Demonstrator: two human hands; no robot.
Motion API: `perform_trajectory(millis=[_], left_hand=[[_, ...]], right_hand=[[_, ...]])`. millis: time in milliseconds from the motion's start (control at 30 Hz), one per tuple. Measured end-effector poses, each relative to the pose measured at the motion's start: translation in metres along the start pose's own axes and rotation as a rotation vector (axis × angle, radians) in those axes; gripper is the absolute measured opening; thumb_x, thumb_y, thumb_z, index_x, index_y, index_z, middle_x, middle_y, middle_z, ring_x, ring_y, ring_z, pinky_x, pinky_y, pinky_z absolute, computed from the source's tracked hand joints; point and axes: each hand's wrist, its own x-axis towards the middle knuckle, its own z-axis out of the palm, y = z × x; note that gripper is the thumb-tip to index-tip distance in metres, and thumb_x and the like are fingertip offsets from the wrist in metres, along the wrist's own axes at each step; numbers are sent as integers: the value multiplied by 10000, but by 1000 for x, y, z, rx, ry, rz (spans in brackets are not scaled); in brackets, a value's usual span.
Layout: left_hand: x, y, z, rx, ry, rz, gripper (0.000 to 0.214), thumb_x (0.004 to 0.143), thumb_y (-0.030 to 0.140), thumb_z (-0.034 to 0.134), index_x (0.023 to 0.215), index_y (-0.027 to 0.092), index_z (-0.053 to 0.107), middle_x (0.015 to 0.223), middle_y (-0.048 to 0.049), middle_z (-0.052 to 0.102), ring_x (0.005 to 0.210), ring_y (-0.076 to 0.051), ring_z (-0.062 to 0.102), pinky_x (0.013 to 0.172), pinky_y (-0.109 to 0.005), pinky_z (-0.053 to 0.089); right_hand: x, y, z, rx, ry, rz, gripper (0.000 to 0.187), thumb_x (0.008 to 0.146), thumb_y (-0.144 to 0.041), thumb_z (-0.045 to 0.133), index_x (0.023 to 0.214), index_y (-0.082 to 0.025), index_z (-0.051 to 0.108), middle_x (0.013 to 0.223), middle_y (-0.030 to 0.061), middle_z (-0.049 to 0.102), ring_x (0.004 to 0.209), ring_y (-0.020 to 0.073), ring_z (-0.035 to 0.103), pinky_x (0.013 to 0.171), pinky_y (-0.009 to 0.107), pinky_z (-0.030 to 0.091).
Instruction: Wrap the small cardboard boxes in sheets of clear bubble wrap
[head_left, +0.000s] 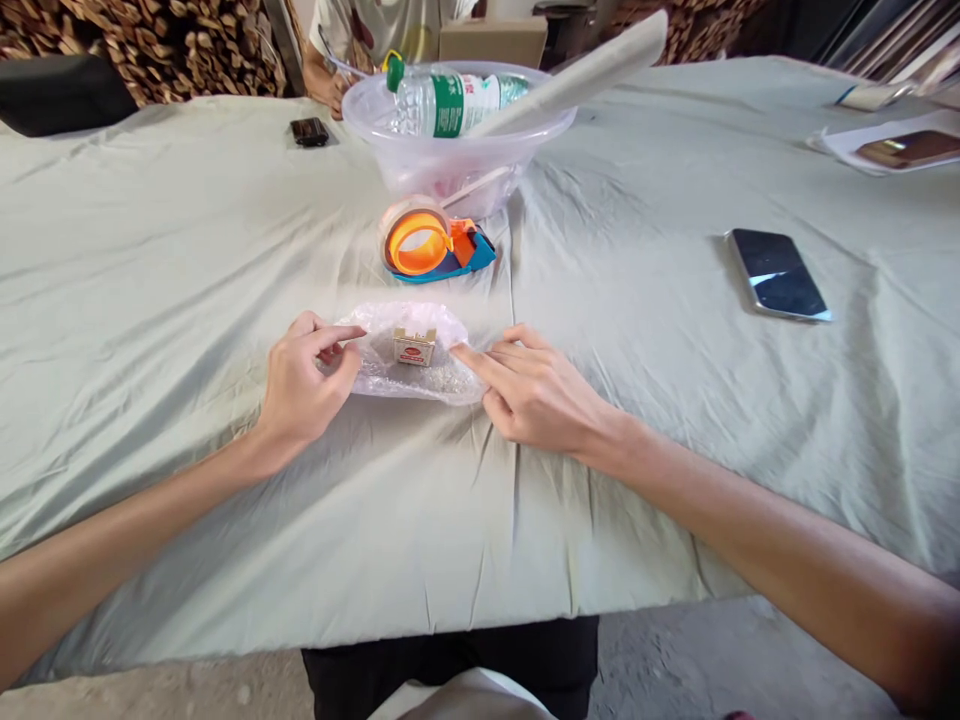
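Note:
A small printed box (414, 346) in white and gold with a red label sits on a piece of clear bubble wrap (405, 385) in front of me on the table. My left hand (304, 385) holds the wrap's left end, its thumb and index finger closed around the edge. At the opposite end, my right hand (536, 390) grips the wrap, with the index finger lying along its inner side near the box. Neither hand touches the box.
Behind the wrap lies an orange and blue tape dispenser (431, 245). A translucent basin (457, 155) holds a green-labelled bottle (450, 103) and a long white roll (577, 75). A phone (778, 273) rests to the right, a black object (309, 131) far left. Another person's hand (324, 88) is at the far edge.

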Motion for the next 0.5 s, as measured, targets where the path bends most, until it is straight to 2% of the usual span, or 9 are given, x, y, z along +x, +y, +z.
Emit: perform_trajectory(millis=[133, 233, 367, 433, 500], left_hand=[[1, -7, 2, 24, 1, -14, 226, 1029, 272, 665, 1044, 226, 886, 795, -2, 611, 680, -144, 600, 630, -283, 535], [0, -16, 3, 67, 6, 35, 161, 1029, 296, 733, 1068, 232, 876, 825, 1, 591, 657, -140, 573, 634, -299, 528], [-3, -25, 2, 157, 54, 183, 191, 980, 211, 788, 1156, 248, 853, 968, -54, 615, 847, -222, 645, 768, -374, 575], [-5, -24, 0, 183, 58, 288, 226, 1007, 148, 729, 1167, 263, 841, 989, -76, 635, 952, -267, 670, 841, -417, 592], [-7, -21, -2, 172, 11, 405, 280, 1045, 95, 647, 1179, 270, 820, 1020, -84, 689, 1025, -277, 717, 920, -445, 622]], right_hand=[[-4, 3, 3, 35, 11, 109, 576, 976, -31, 468, 1521, -51, 655, 762, 35, 712, 689, 224, 630, 888, 442, 594], [-5, 3, 4, 35, 20, 157, 584, 981, -43, 473, 1534, -71, 659, 763, 25, 708, 692, 214, 623, 884, 425, 587], [-4, 1, 2, 24, 30, 185, 596, 983, -42, 465, 1550, -68, 649, 731, -1, 679, 643, 191, 581, 876, 395, 575], [-4, 0, 1, 16, 38, 195, 599, 976, -33, 465, 1543, -74, 654, 719, -8, 663, 629, 187, 569, 868, 388, 566], [-3, -1, -1, 5, 57, 202, 593, 976, -20, 463, 1529, -107, 659, 733, -8, 669, 638, 186, 576, 871, 391, 555]])
